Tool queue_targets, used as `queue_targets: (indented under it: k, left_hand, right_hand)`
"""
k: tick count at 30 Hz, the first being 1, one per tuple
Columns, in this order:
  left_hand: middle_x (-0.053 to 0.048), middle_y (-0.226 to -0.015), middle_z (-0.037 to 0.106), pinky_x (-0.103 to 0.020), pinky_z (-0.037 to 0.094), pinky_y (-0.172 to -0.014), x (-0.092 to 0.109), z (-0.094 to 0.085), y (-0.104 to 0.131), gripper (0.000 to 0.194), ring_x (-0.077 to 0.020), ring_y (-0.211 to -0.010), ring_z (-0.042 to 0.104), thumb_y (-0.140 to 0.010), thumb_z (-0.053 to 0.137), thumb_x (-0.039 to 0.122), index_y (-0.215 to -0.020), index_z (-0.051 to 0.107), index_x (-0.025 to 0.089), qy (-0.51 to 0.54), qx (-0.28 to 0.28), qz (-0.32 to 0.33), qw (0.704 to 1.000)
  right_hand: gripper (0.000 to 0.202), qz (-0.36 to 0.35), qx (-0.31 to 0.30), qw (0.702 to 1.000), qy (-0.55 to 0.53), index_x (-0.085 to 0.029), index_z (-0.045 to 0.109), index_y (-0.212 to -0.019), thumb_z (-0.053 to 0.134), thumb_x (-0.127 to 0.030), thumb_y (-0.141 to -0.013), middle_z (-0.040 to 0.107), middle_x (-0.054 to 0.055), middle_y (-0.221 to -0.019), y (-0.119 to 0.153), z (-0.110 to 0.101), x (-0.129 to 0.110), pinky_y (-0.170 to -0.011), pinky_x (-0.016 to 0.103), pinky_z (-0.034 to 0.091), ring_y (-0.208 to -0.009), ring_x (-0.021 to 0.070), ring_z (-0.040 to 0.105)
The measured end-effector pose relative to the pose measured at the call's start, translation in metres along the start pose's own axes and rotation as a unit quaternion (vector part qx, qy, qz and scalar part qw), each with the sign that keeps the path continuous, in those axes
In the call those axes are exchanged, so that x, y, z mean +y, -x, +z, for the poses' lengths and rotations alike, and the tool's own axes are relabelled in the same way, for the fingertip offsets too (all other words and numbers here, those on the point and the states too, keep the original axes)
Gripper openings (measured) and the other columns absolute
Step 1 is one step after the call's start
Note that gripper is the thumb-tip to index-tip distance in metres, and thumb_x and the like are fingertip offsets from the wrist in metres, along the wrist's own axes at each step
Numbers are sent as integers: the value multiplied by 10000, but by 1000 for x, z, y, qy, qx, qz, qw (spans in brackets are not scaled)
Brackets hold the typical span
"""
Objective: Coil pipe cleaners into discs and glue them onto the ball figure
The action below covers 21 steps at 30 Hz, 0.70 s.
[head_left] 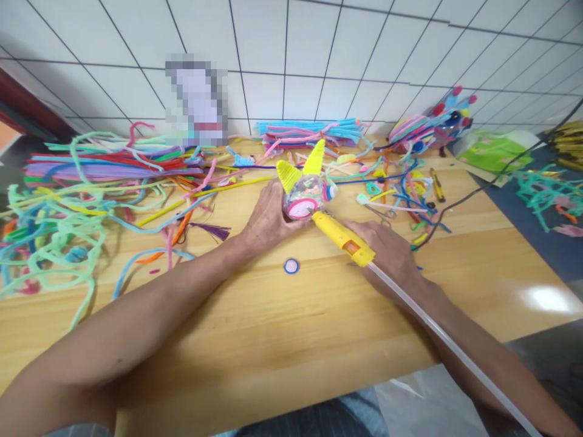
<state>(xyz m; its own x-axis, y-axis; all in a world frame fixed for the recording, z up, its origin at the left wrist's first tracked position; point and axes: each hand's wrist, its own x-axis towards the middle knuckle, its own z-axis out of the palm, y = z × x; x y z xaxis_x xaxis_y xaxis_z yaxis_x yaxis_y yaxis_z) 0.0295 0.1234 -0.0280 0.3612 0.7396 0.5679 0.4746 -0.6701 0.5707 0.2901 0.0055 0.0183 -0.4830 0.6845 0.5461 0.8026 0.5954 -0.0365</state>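
My left hand (pixel 268 212) is closed around the left side of a clear round ornament (pixel 306 189) with shiny bits inside. Two yellow pipe-cleaner ears (pixel 313 159) stick up from its top, and a pink-rimmed white oval sits on its front. In my right hand (pixel 387 246) is a yellow hot glue gun (pixel 339 233), its nozzle at the oval; I cannot tell whether it touches. A long clear glue stick (pixel 432 325) runs out of the gun's back. On the table in front lies a small round disc (pixel 291 266), pale pink with a blue rim.
Tangled pipe cleaners (pixel 64 224) cover the table's left, with bundles (pixel 314 132) along the tiled wall. A black cord (pixel 483 189) crosses the right side. Scissors (pixel 382 213) and a yellow cutter (pixel 437 185) lie right of the ornament. A purple tassel (pixel 212 230) lies left.
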Motion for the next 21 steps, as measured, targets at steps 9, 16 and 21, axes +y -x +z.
queue_targets:
  k: [9, 16, 21]
  left_hand:
    - [-98, -1169, 605, -482, 551, -933, -4, 2, 1, 650, -317, -1112, 619, -761, 920, 507, -1177, 502, 233, 6, 7, -12, 1000]
    - [-99, -1124, 616, -501, 588, -821, -6, 3, 1, 649, -318, -1024, 638, -758, 891, 479, -1226, 506, 249, 0, 15, 8, 1000]
    - [-45, -903, 512, -454, 481, -513, -13, 4, 1, 564, -250, -707, 529, -732, 876, 616, -1040, 514, 313, 14, 67, 44, 997]
  right_hand:
    - [343, 108, -5, 987, -117, -264, 644, -1370, 587, -293, -1033, 792, 78, -1168, -7, -7, -6, -848, 396, 642, -1031, 264, 764]
    - [313, 255, 100, 901, -336, -263, 694, -1210, 592, -473, -1002, 767, 103, -1148, -9, -63, 33, -744, 412, 619, -815, 235, 719]
    - [309, 426, 195, 857, -213, -228, 685, -1102, 618, -470, -923, 726, 125, -1121, 21, -104, 126, -793, 391, 572, -816, 204, 661]
